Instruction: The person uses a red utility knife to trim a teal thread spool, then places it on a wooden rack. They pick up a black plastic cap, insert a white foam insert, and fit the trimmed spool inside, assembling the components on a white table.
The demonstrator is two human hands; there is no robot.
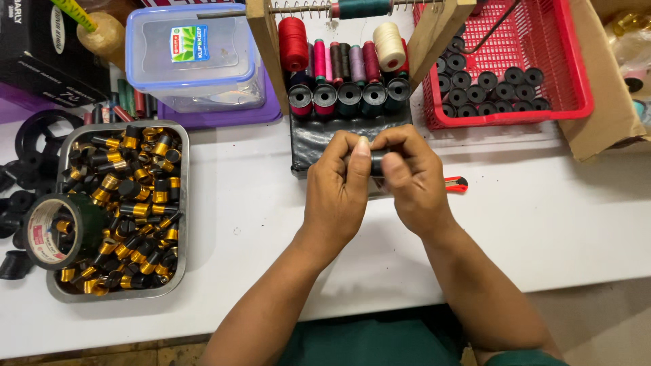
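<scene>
My left hand (338,190) and my right hand (412,177) meet over the middle of the white table (542,217). Between their fingertips they pinch a small black spool (377,163), mostly hidden by the fingers. Just beyond the hands lies a black tray (319,139) holding a row of thread-wound black spools (349,97). Behind those stand thread cones in red (293,42), cream (388,45) and other colours on a wooden rack (266,47).
A metal tray (182,203) of several gold-and-black bobbins sits at left, with a roll of dark tape (60,230) on its edge. A red basket (569,81) of empty black spools stands back right. A clear lidded box (196,57) is back left. A small red cutter (457,184) lies by my right hand.
</scene>
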